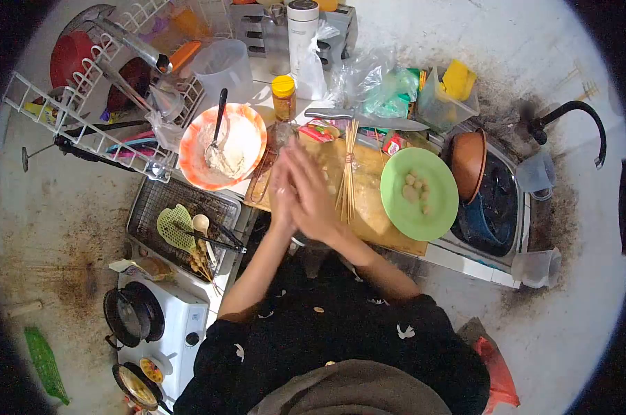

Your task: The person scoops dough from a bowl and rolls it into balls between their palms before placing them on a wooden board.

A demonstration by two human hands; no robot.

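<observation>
My left hand and my right hand are pressed palm to palm above the near edge of the wooden cutting board. Their fingers point away from me, and anything between the palms is hidden. Just right of them lies a tied bundle of bamboo skewers. Farther right, a green plate holds several small dough balls. To the left stands an orange-and-white bowl of pale dough, with a dark-handled spoon in it.
A large knife lies behind the board, near a yellow-lidded jar. At right is a sink with a brown pot and black faucet. A wire-racked tray and a stove with pans are at left.
</observation>
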